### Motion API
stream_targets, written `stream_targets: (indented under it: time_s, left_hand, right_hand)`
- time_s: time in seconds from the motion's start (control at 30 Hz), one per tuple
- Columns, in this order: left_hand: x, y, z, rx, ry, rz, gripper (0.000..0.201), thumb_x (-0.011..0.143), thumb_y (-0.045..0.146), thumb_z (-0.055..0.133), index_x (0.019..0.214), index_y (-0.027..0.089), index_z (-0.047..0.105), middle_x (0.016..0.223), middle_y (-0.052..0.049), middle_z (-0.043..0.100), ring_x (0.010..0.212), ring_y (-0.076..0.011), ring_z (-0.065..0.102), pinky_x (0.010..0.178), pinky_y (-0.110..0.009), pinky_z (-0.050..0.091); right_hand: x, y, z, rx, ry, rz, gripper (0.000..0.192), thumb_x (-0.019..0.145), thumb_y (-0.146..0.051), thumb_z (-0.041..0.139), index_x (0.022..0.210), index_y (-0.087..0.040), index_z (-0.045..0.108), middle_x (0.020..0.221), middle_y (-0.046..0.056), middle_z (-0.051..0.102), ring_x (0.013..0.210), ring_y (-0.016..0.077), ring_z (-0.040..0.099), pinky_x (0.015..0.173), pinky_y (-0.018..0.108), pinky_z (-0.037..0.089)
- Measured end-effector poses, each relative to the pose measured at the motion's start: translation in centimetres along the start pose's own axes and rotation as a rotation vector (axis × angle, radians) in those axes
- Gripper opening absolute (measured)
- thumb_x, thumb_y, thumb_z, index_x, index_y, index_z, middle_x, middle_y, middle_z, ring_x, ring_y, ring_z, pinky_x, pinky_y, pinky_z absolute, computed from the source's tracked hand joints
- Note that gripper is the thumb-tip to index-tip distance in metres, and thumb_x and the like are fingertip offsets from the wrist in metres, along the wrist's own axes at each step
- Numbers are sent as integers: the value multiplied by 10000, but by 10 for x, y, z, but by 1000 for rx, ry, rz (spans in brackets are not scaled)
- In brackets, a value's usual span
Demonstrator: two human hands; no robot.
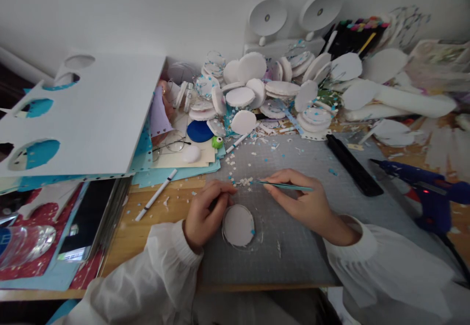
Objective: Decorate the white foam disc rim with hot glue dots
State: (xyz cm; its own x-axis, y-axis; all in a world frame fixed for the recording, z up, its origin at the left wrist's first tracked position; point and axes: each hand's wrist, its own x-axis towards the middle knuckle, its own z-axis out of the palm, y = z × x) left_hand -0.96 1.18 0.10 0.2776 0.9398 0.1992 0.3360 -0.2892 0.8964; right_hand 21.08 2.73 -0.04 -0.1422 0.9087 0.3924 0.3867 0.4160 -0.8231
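Note:
My right hand point(303, 202) is closed around slim teal tweezers point(288, 186), their tips pointing left at a small heap of white paper bits point(245, 181) on the grey cutting mat point(235, 271). Opposite it, my left hand point(209, 210) rests with its fingers curled together. Whether anything sits between those fingers is hidden. Just right of that hand lies a round white disc point(238, 224) with a clear rim and a few blue bits at its right edge. A small white and blue scrap point(279, 247) lies on the mat farther right.
White discs point(240, 96) are heaped at the back. A blue glue gun point(429, 193) with a lit red light and a black bar point(353, 165) lie right. Left are a large white board point(103, 104) with holes, a white pen point(156, 194), a phone point(86, 220) and a bottle point(29, 244).

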Motion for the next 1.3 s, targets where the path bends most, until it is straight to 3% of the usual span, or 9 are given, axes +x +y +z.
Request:
stream_targets:
  time_s: [0.23, 0.47, 0.73, 0.87, 1.07, 1.17, 1.3]
  left_hand:
    - [-7, 0, 3, -132, -108, -111, 230, 932, 212, 426, 1042, 120, 606, 735, -35, 622, 605, -120, 611, 586, -230, 483]
    - [-6, -2, 3, -190, -91, -112, 219, 935, 223, 434, 1040, 134, 604, 769, -48, 639, 633, -129, 636, 601, -235, 507]
    - [-8, -2, 4, -222, -107, -110, 217, 938, 225, 436, 1054, 136, 596, 785, -57, 648, 667, -142, 654, 619, -246, 521]
    - [-10, -4, 5, -220, -69, -109, 199, 935, 222, 443, 1032, 151, 603, 801, -53, 647, 677, -142, 647, 631, -251, 519]
    - [-5, -4, 2, -135, -18, -34, 163, 889, 237, 550, 1005, 163, 638, 890, -70, 635, 800, -163, 609, 719, -280, 489]
    - [-2, 0, -1, -125, -51, 31, 206, 855, 254, 608, 1035, 164, 650, 972, -95, 641, 895, -190, 590, 774, -302, 476]
    - [1, 4, -2, -153, -87, 82, 156, 846, 251, 626, 960, 154, 668, 897, -84, 660, 873, -189, 595, 780, -307, 471]
  right_hand:
    - [-2, 5, 0, -71, -74, 14, 52, 787, -163, 629, 799, -212, 617, 801, 22, 690, 737, 151, 647, 658, 260, 503]
    - [-4, 11, 4, -126, -123, -68, 104, 789, -147, 600, 871, -209, 618, 831, 31, 679, 779, 161, 644, 714, 288, 501]
    - [-3, 5, 3, -59, -73, 32, 53, 802, -161, 606, 782, -207, 622, 776, 23, 683, 721, 152, 636, 647, 264, 487]
    - [0, 1, -1, 65, -13, 141, 47, 776, -194, 662, 757, -211, 622, 758, 17, 676, 701, 146, 628, 629, 259, 484]
    - [2, -5, -1, 495, -54, 418, 132, 762, -266, 709, 715, -217, 596, 632, -35, 617, 561, 97, 566, 538, 222, 439]
    - [-3, -8, 4, 644, -126, 474, 130, 775, -274, 704, 751, -211, 592, 639, -40, 605, 577, 96, 564, 558, 227, 439]
    - [-8, -11, 9, 678, -199, 485, 133, 794, -281, 687, 754, -193, 596, 642, -31, 592, 581, 93, 555, 558, 228, 433]
